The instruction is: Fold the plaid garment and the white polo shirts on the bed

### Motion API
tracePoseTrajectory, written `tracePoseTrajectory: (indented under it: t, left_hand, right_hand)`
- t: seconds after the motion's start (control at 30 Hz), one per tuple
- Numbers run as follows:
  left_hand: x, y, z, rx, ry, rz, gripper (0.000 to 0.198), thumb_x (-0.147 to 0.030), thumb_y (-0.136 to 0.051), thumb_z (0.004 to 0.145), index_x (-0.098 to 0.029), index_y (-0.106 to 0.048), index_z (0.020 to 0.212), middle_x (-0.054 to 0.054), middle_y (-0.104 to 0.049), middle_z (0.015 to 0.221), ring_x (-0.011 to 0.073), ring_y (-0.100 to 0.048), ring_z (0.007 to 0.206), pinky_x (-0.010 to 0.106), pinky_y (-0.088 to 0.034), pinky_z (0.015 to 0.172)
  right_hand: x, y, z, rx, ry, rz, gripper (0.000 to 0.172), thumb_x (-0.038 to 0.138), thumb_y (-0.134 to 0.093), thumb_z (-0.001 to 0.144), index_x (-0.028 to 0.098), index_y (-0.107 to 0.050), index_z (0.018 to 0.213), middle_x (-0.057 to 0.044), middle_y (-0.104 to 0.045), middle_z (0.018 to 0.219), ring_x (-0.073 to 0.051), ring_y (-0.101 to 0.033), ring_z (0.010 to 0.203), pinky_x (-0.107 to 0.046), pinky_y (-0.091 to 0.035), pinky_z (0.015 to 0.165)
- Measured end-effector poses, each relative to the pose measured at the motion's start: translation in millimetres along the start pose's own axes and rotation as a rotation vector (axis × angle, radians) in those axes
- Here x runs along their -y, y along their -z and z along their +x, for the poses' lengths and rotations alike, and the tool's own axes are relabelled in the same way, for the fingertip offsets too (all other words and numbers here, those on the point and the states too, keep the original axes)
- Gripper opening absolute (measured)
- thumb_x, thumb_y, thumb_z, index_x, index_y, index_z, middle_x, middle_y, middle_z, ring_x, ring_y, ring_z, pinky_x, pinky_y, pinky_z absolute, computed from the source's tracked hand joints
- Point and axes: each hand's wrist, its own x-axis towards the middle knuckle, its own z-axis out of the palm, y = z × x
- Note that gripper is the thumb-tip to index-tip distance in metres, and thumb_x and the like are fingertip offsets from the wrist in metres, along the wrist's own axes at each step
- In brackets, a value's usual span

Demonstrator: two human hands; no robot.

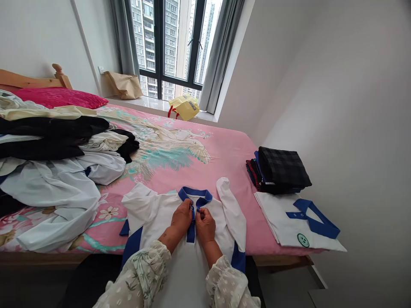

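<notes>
A white polo shirt (167,205) with a blue collar and blue side panels lies face up at the bed's near edge, its lower part hanging toward me. My left hand (182,215) pinches one side of the blue button placket just below the collar. On the opposite side of the placket, my right hand (205,224) has its fingers closed on the edge. The two hands are close together with a small gap at the neck opening. Both sleeves of the shirt are spread outward on the pink bedsheet (224,149).
A heap of loose clothes (58,184) covers the left of the bed, before a red pillow (61,98). Folded white shirts (282,222) and a dark folded stack (282,169) lie at right by the wall. A paper bag (125,85) and yellow bag (186,107) sit near the window.
</notes>
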Motion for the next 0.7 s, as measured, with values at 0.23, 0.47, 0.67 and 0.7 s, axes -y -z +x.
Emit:
tracePoseTrajectory:
  t: [0.23,0.47,0.67,0.7]
  left_hand:
    - [5,-6.9,5,-0.006,0.056,0.033,0.015,-0.009,-0.051,0.073,-0.023,-0.052,0.078,-0.002,-0.056,0.071,0.0158,-0.052,0.064,0.027,-0.035,0.064]
    - [20,2.0,3,0.000,0.064,-0.137,0.006,-0.021,-0.053,0.072,-0.023,-0.047,0.072,-0.004,-0.055,0.066,0.0140,-0.054,0.063,0.025,-0.040,0.064]
    - [20,4.3,4,0.034,0.044,-0.237,0.006,-0.023,-0.053,0.068,-0.022,-0.047,0.067,-0.005,-0.053,0.062,0.0127,-0.050,0.060,0.024,-0.040,0.061]
    - [20,4.3,5,0.042,0.039,-0.248,0.006,-0.023,-0.053,0.068,-0.022,-0.048,0.066,-0.005,-0.052,0.062,0.0125,-0.049,0.060,0.024,-0.039,0.061]
  right_hand:
    - [2,-1,4,-0.064,0.066,0.019,0.017,0.034,-0.050,0.079,0.020,-0.058,0.075,-0.002,-0.062,0.079,-0.016,-0.057,0.072,-0.026,-0.043,0.071]
    - [11,-11,15,0.021,0.127,-0.162,0.013,0.026,-0.051,0.077,0.020,-0.063,0.079,-0.004,-0.063,0.084,-0.018,-0.058,0.077,-0.028,-0.043,0.072]
    - [5,-13,13,0.054,0.075,-0.030,0.021,0.030,-0.050,0.079,0.020,-0.068,0.084,-0.006,-0.067,0.091,-0.020,-0.060,0.084,-0.031,-0.044,0.079]
    - [4,-12,13,0.062,0.073,-0.011,0.022,0.031,-0.051,0.079,0.019,-0.068,0.084,-0.006,-0.067,0.091,-0.020,-0.060,0.084,-0.031,-0.044,0.080]
